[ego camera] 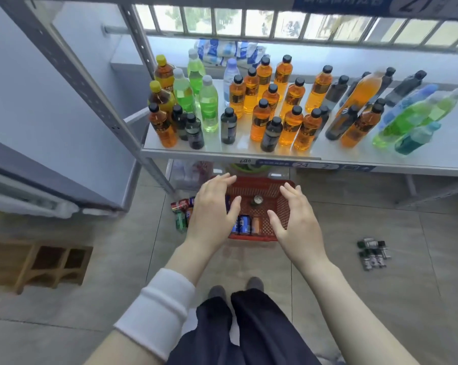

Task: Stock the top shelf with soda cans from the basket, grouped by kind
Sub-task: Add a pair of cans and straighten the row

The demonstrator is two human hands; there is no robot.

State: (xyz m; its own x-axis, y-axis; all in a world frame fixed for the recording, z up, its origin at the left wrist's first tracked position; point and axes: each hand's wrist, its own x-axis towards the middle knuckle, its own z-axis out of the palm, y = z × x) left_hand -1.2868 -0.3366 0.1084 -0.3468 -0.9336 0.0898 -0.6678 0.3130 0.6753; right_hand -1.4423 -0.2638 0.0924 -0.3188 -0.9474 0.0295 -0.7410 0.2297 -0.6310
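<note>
In the middle left of the frame I am seeing loose cans [182,212] lying on the floor. The left hand [212,206] is hovering with fingers spread, holding nothing. Blue cans [245,225] are lying in the red basket [284,206], brands too blurred to read. The right hand [293,222] is spread likewise. Above it, a shelf tag [299,164] is showing "24".

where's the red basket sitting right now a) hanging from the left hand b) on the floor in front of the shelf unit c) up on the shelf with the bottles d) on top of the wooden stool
B: the red basket rests on the tiled floor, lower than the bottle shelf, and the left hand and right hand are spread open above it, holding nothing.
</note>
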